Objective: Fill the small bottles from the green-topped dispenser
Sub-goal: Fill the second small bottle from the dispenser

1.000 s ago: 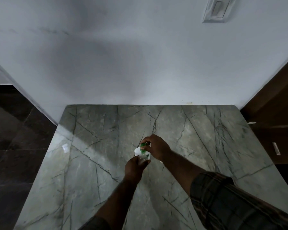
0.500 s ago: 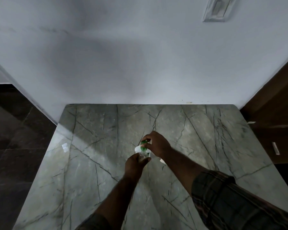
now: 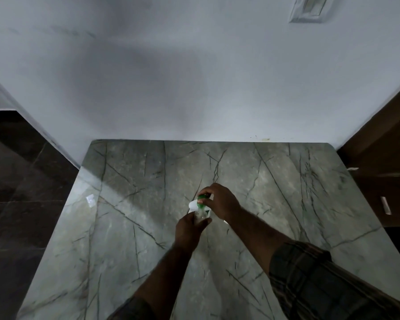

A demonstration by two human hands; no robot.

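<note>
Marble tabletop (image 3: 129, 227) against grey wall (image 3: 171, 65)

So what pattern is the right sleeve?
Dark plaid sleeve, seen in the head view.

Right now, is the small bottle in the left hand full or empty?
Cannot tell. The left hand wraps the small clear bottle under the green-topped dispenser; its fill level is hidden.

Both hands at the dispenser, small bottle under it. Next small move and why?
Probably press the green pump top down with the right hand: its fingers already rest on it, and the left hand holds the small clear bottle close under the white dispenser. Whether the bottle's mouth sits exactly under the outlet cannot be told, so press gently.
</note>
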